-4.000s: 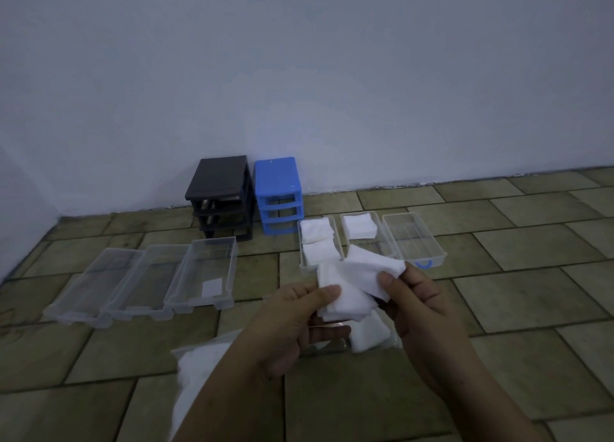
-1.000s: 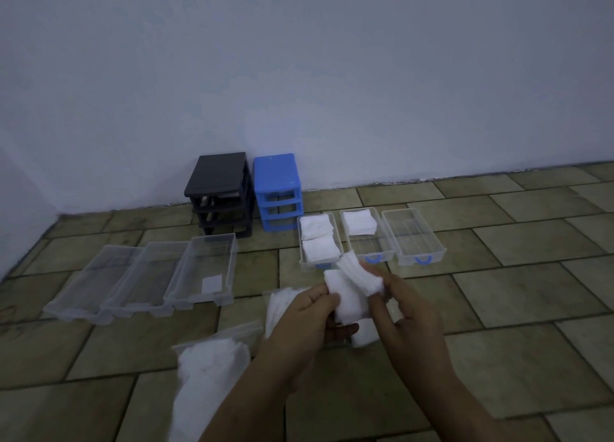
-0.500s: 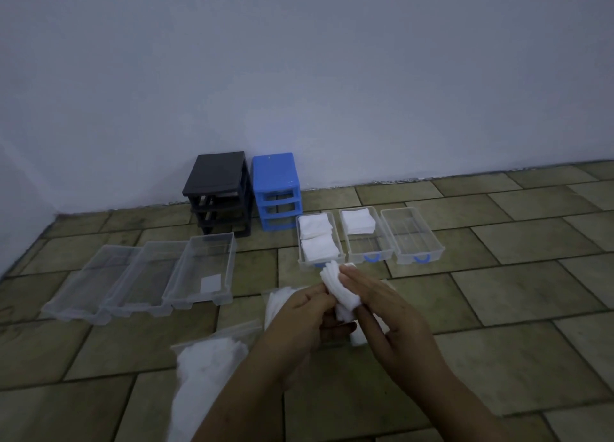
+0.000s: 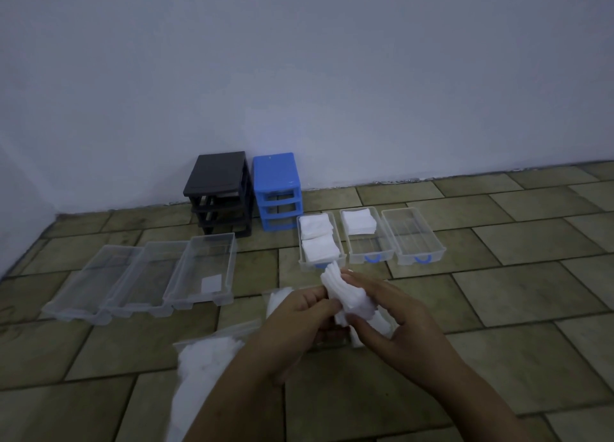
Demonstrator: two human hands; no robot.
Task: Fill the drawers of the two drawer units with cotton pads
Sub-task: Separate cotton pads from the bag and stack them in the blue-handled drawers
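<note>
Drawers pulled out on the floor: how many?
6. Three clear drawers side by side at left, before the black unit; three blue-handled drawers at right, before the blue unit. None seem hidden.

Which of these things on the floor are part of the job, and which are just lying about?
Part of the job:
black unit
blue unit
six clear drawers, e.g.
pads held by left hand and right hand
bag of pads

Lying about:
nothing visible
</note>
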